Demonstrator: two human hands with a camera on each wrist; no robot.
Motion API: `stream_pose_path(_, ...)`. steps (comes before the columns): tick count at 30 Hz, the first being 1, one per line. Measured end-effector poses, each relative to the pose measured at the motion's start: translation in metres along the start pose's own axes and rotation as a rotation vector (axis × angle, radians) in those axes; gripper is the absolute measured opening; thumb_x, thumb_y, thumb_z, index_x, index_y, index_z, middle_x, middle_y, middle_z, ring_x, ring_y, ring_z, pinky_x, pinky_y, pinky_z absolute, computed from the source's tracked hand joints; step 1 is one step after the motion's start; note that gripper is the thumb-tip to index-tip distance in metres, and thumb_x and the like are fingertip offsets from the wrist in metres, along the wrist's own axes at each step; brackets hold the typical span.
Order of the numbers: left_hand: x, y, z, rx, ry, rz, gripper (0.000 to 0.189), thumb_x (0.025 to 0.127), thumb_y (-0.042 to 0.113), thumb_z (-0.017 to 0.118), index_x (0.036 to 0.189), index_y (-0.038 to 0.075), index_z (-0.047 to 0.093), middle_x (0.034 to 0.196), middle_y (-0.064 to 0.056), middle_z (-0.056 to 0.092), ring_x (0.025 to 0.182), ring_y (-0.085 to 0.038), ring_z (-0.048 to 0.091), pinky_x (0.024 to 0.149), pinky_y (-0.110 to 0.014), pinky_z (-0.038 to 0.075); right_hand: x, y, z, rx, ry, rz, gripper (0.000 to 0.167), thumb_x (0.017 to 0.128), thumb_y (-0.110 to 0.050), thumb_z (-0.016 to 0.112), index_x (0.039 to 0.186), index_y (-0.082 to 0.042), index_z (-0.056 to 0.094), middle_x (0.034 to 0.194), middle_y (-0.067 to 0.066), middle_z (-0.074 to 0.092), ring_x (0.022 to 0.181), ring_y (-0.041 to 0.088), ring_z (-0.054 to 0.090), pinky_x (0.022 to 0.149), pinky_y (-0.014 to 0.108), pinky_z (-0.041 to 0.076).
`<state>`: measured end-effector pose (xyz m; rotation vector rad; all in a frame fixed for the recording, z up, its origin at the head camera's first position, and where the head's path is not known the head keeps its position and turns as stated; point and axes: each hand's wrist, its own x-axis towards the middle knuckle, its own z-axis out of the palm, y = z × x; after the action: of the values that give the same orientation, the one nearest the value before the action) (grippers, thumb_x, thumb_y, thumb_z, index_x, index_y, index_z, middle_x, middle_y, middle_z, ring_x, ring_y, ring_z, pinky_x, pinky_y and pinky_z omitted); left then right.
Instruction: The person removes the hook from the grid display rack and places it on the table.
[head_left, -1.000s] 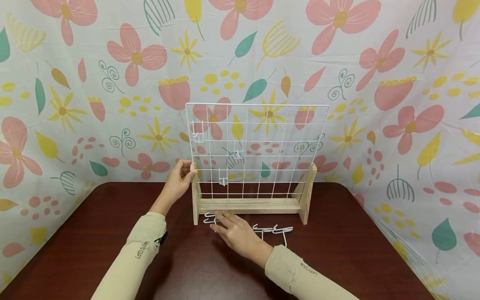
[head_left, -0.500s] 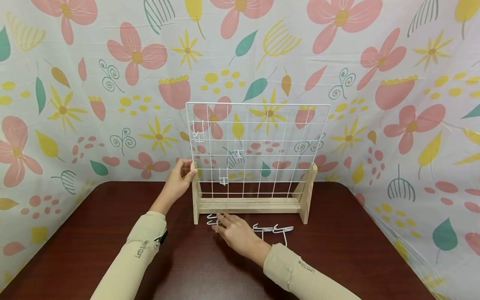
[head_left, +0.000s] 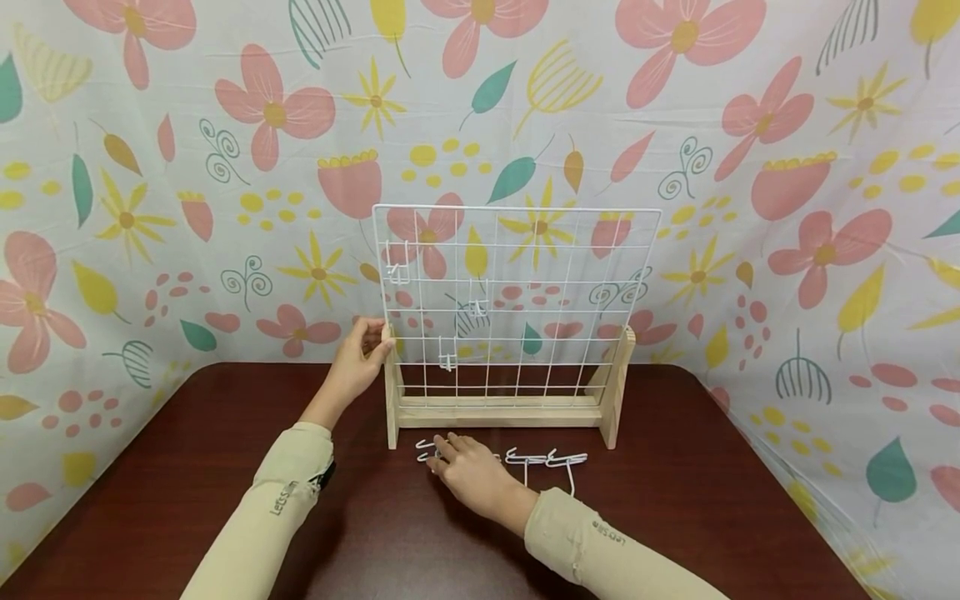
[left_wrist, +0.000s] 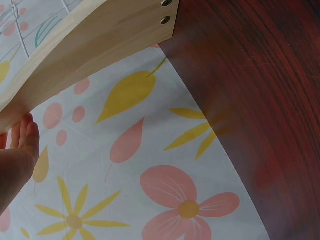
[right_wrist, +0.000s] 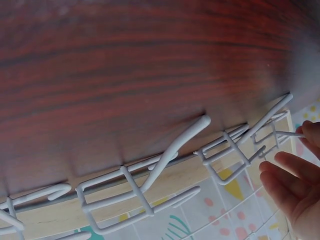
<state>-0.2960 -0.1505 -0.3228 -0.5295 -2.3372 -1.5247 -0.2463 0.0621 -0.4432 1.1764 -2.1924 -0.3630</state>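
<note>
A white wire grid panel [head_left: 517,275] stands upright in a wooden stand [head_left: 498,415]. My left hand [head_left: 358,354] holds the top of the stand's left upright, also seen as a wooden side piece [left_wrist: 100,47] in the left wrist view. Low in front of the stand, my right hand [head_left: 472,475] pinches the prong of a white wire hook [right_wrist: 272,136] between thumb and fingers; from the head, only that hook's left ends show past the fingertips. Beside it on the table lies another wire hook [right_wrist: 225,155], mostly hidden from the head by the right hand.
Two more wire hooks, a nearer hook [head_left: 525,456] and a rightmost hook [head_left: 567,458], lie on the dark wood table [head_left: 720,517]. Three hooks hang on the grid: an upper-left hook [head_left: 397,271], a middle hook [head_left: 478,307] and a lower hook [head_left: 447,360]. A flowered cloth [head_left: 187,275] hangs behind.
My right hand has drawn the pinched hook slightly toward me and to the right, away from the stand's base. The left hand keeps its place on the upright.
</note>
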Motion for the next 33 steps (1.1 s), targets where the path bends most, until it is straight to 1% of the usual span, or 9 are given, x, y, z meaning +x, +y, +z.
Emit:
stream_pose_path(7, 0.000, 0.002, 0.000, 0.001, 0.005, -0.006, 0.034, 0.097, -0.002, 0.053, 0.125, -0.017, 0.042, 0.118, -0.037, 0.051, 0.113, -0.047, 0.050, 0.101, -0.054, 0.040, 0.000, -0.001, 0.003, -0.006, -0.024, -0.001, 0.021, 0.094, -0.029, 0.061, 0.107, -0.017, 0.074, 0.118, 0.011, 0.067, 0.105, 0.026, 0.065, 0.088, 0.033, 0.054)
stream_pose_path(15, -0.002, 0.005, 0.000, 0.018, 0.003, -0.011, 0.033, 0.097, 0.000, 0.053, 0.125, -0.016, 0.042, 0.118, -0.035, 0.052, 0.114, -0.046, 0.050, 0.102, -0.055, 0.039, 0.000, -0.002, 0.000, 0.054, -0.066, 0.016, 0.027, 0.097, -0.034, 0.057, 0.111, -0.017, 0.073, 0.125, 0.011, 0.063, 0.116, 0.029, 0.060, 0.094, 0.036, 0.051)
stream_pose_path(18, -0.002, 0.006, 0.001, 0.023, 0.004, -0.009, 0.033, 0.098, 0.000, 0.053, 0.125, -0.016, 0.042, 0.118, -0.035, 0.052, 0.114, -0.046, 0.050, 0.103, -0.054, 0.039, -0.001, -0.002, 0.000, 0.062, -0.079, 0.015, 0.028, 0.097, -0.035, 0.056, 0.112, -0.018, 0.073, 0.127, 0.010, 0.062, 0.119, 0.029, 0.057, 0.096, 0.038, 0.049)
stream_pose_path(22, -0.001, 0.004, 0.001, 0.020, 0.006, -0.015, 0.033, 0.098, -0.001, 0.052, 0.125, -0.016, 0.042, 0.118, -0.035, 0.051, 0.115, -0.046, 0.050, 0.103, -0.053, 0.039, -0.002, -0.002, 0.000, 0.062, -0.086, 0.008, 0.029, 0.096, -0.038, 0.057, 0.112, -0.020, 0.073, 0.129, 0.009, 0.061, 0.122, 0.030, 0.055, 0.098, 0.039, 0.048)
stream_pose_path(24, 0.001, -0.001, 0.002, 0.022, 0.008, -0.013, 0.033, 0.097, -0.001, 0.052, 0.125, -0.016, 0.042, 0.118, -0.035, 0.052, 0.114, -0.046, 0.050, 0.103, -0.054, 0.039, -0.002, -0.002, 0.001, 0.066, -0.088, 0.004, 0.028, 0.095, -0.039, 0.059, 0.112, -0.021, 0.073, 0.129, 0.009, 0.061, 0.122, 0.030, 0.054, 0.099, 0.040, 0.047)
stream_pose_path(30, 0.011, -0.034, 0.004, 0.005, 0.015, -0.009, 0.036, 0.098, 0.005, 0.054, 0.129, -0.011, 0.042, 0.119, -0.032, 0.052, 0.114, -0.043, 0.051, 0.102, -0.053, 0.040, -0.004, -0.002, 0.000, 0.093, -0.109, 0.004, 0.032, 0.095, -0.042, 0.059, 0.114, -0.022, 0.072, 0.132, 0.010, 0.058, 0.124, 0.032, 0.052, 0.101, 0.041, 0.046)
stream_pose_path(33, 0.013, -0.040, 0.004, 0.005, 0.016, -0.002, 0.037, 0.098, 0.008, 0.055, 0.129, -0.009, 0.043, 0.119, -0.030, 0.053, 0.113, -0.040, 0.052, 0.101, -0.051, 0.041, -0.005, -0.002, -0.001, 0.099, -0.111, 0.001, 0.034, 0.094, -0.045, 0.059, 0.115, -0.022, 0.072, 0.133, 0.010, 0.058, 0.125, 0.032, 0.052, 0.101, 0.042, 0.045)
